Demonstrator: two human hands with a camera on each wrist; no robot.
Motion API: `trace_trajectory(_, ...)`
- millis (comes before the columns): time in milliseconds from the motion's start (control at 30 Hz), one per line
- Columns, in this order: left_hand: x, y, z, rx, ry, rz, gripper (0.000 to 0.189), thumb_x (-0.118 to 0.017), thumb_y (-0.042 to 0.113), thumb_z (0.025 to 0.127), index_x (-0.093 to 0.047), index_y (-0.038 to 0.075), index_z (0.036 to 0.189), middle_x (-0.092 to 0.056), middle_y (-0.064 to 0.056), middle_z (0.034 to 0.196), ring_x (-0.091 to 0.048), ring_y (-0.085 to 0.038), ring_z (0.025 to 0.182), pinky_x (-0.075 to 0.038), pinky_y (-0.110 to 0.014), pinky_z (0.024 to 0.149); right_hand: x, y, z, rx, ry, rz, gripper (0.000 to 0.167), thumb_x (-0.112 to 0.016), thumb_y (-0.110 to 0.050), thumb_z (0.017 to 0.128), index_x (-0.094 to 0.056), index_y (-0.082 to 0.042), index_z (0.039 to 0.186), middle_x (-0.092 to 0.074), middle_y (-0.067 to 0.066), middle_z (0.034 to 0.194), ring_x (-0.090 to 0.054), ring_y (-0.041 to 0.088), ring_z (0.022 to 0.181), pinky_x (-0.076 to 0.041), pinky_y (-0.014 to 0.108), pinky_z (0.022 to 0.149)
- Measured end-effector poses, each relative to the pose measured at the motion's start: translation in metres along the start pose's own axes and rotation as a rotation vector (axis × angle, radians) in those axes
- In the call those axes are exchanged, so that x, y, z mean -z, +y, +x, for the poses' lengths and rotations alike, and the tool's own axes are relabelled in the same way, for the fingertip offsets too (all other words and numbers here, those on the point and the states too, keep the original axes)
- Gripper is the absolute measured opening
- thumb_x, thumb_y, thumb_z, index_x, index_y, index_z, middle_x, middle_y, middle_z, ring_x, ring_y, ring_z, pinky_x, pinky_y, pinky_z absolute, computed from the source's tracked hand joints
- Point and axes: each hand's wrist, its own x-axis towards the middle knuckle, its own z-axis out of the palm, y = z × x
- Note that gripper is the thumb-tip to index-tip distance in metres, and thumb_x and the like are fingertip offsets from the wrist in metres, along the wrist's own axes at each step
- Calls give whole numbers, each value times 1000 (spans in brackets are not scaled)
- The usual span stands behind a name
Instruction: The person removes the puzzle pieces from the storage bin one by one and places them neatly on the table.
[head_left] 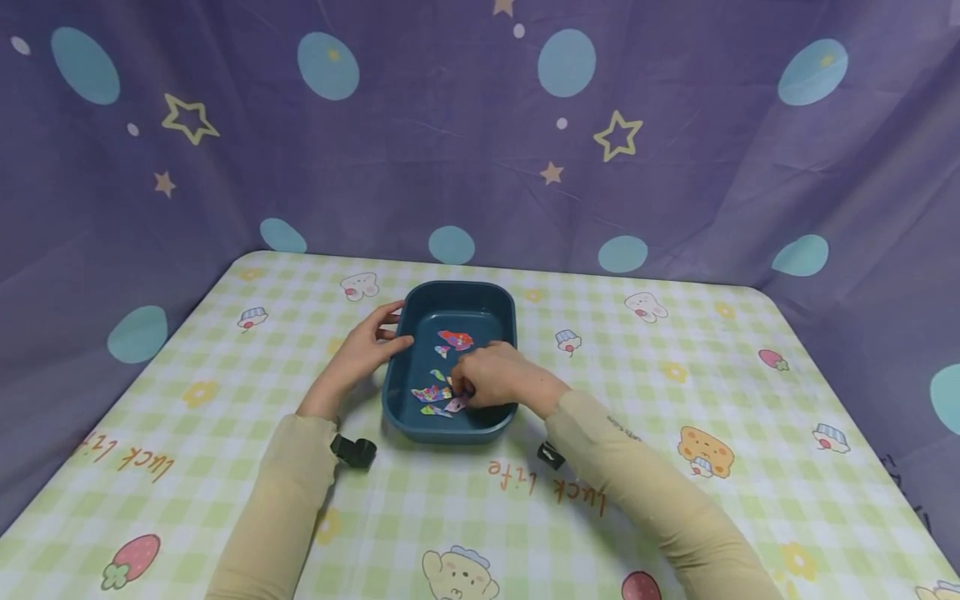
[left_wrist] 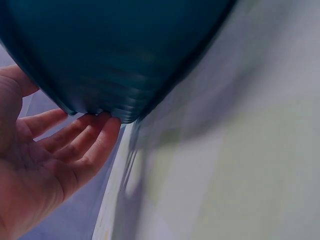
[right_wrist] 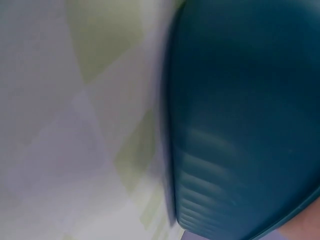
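A dark teal rectangular plastic tub (head_left: 452, 433) stands on the table. My left hand (head_left: 369, 343) holds its left side, the thumb over the rim and the fingers against the ribbed outer wall; those fingers (left_wrist: 95, 142) show in the left wrist view. Inside the tub my right hand (head_left: 491, 375) reaches down with bent fingers to the floor. Around its fingertips lie several small colourful flat cutouts, among them a multicoloured one (head_left: 431, 394) and a pinkish one (head_left: 457, 404). A red cutout (head_left: 456, 339) lies farther back. I cannot tell whether the right fingertips pinch a cutout.
The table wears a green-and-white checked cloth (head_left: 247, 467) printed with cartoons. Behind it hangs a purple curtain (head_left: 442, 150) with stars and ovals. Each wrist carries a small black device, one by the left cuff (head_left: 354, 452) and one under the right sleeve (head_left: 551, 454).
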Motion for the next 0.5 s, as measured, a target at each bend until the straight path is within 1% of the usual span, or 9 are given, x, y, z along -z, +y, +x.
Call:
trace_trajectory(167, 0, -1, 0, 6, 1, 6, 63, -60, 20, 88, -30, 16, 143, -42, -19, 133, -51, -33, 107, -48, -38, 79, -1, 0, 0, -9, -6, 1, 11, -70, -34, 75, -66, -30, 84, -57, -18, 72, -53, 0, 70, -39, 36, 79)
trace_trajectory(300, 0, -1, 1, 9, 2, 5, 63, -60, 20, 88, -30, 17, 143, -42, -18, 133, -51, -33, 107, -48, -38, 79, 0, 0, -1, -24, -7, 12, 13, -71, -34, 73, -64, -30, 84, -55, -17, 78, -53, 2, 73, -39, 37, 82)
trace_trajectory(500, 1, -1, 1, 12, -14, -22, 65, -61, 21, 88, -28, 16, 143, -41, -19, 134, -51, -33, 106, -48, -38, 79, 2, 0, -3, -15, 40, 41, 14, -69, -33, 73, -62, -29, 84, -56, -16, 78, -52, 2, 73, -39, 34, 77)
